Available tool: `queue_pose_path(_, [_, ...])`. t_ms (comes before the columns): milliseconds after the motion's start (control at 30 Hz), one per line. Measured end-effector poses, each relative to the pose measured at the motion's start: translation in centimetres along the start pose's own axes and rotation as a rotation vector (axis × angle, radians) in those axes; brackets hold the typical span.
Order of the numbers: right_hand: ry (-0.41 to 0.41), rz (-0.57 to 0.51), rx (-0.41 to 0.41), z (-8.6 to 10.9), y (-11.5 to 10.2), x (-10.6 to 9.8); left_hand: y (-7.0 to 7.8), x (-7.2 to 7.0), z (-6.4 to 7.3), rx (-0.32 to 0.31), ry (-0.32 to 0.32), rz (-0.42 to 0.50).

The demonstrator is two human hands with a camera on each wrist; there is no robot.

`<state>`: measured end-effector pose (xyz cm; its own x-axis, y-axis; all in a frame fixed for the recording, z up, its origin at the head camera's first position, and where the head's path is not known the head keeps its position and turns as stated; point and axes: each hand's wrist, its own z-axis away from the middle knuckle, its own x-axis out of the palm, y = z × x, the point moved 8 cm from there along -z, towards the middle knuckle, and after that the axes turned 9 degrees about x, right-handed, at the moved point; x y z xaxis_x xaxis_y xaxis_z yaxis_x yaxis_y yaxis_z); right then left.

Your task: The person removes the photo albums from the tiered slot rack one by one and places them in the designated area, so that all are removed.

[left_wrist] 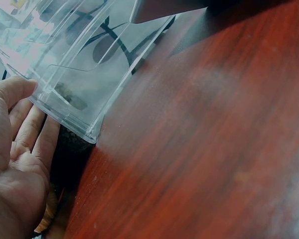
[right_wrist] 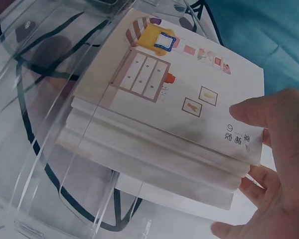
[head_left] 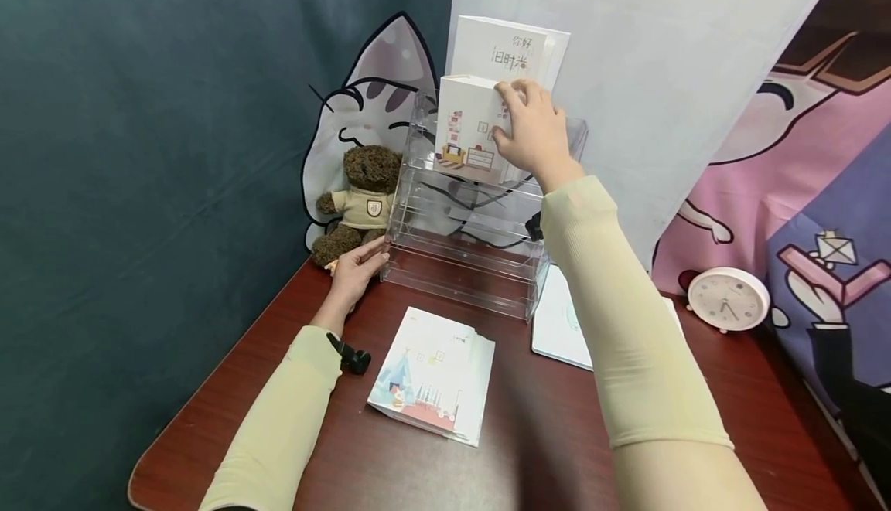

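My right hand point(head_left: 534, 131) grips a stack of white notebooks point(head_left: 468, 126) by its right edge, at the upper tiers of a clear acrylic rack point(head_left: 459, 288). In the right wrist view, the thumb lies on the front cover point(right_wrist: 189, 74), which has a drawn dresser, and the fingers reach round behind the stack. A taller white notebook point(head_left: 497, 43) stands behind it. My left hand point(head_left: 356, 273) touches the rack's lower left side; in the left wrist view, the thumb meets the clear panel point(left_wrist: 65, 117) and the fingers extend along it.
Another notebook stack point(head_left: 435, 372) lies on the wooden table point(head_left: 334, 449) before the rack. White notebooks point(head_left: 560, 321) lie right of the rack, partly behind my right arm. A brown teddy bear point(head_left: 365, 206) sits left of it. A round clock point(head_left: 728, 300) stands far right.
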<state>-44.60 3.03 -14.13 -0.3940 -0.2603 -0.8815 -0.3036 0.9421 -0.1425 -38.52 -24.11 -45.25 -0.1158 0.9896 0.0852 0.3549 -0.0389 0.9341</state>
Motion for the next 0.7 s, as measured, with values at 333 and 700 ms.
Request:
queue_pose_path(333, [0.136,0.058,-0.142,0.9,-1.3,-1.2,-0.1,-0.1,-0.1,0.014,0.008,-0.027])
queue_pose_path(700, [0.140,0.107,-0.379,2.2,-2.7,-1.2,-0.2,-0.1,0.0,-0.017,0.013,-0.038])
